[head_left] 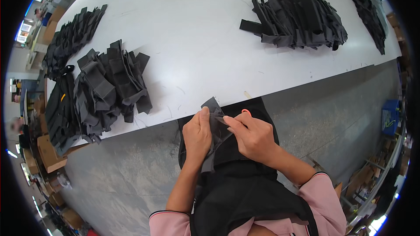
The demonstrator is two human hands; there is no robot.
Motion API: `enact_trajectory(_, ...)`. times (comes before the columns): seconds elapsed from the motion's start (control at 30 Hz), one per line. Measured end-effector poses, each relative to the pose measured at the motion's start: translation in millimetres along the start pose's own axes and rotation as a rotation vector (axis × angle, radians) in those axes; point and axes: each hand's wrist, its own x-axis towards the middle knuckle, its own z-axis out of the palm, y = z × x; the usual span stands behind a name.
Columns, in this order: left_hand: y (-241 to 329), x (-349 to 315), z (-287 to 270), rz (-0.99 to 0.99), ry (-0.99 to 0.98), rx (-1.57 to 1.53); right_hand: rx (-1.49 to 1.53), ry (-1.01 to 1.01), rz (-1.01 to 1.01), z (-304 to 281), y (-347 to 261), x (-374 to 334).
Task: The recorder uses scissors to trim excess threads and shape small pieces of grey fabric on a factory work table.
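My left hand (197, 134) pinches a dark grey fabric strip (220, 136) near its top end, thumb pressed on the cloth. The strip hangs down over my black apron (245, 192), just in front of the table edge. My right hand (254, 139) is closed around small snips (246, 112), of which a red-orange loop shows above the fingers. Its fingertips meet the fabric close to my left thumb. Most of the snips is hidden by the fingers, so I cannot tell whether the blades touch the cloth.
A white table (197, 39) spans the area ahead. Piles of dark fabric pieces lie on it: a near-left pile (109, 83), a far-left pile (74, 39), a far-right pile (302, 19) and a bundle at the right edge (369, 19). A blue crate (390, 117) stands on the right.
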Motion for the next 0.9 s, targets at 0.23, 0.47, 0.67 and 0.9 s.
enact_trajectory(0.23,2.8,-4.5,1.6,-0.029,-0.012,0.011,-0.042,-0.031,-0.011,-6.6,-4.5,-0.9)
enact_trajectory(0.47,4.1,4.4,-19.7,-0.396,-0.394,-0.367,0.306,-0.049,0.237,-10.9,-1.9,7.7)
enact_trajectory(0.67,-10.2,9.6,-31.3,-0.511,-0.627,-0.345,0.212,-0.292,-0.072,-27.6,9.7,22.3)
enact_trajectory(0.9,-15.7,9.7,-30.0,-0.507,-0.68,-0.374,0.098,-0.554,-0.232,-32.1,9.0,39.7)
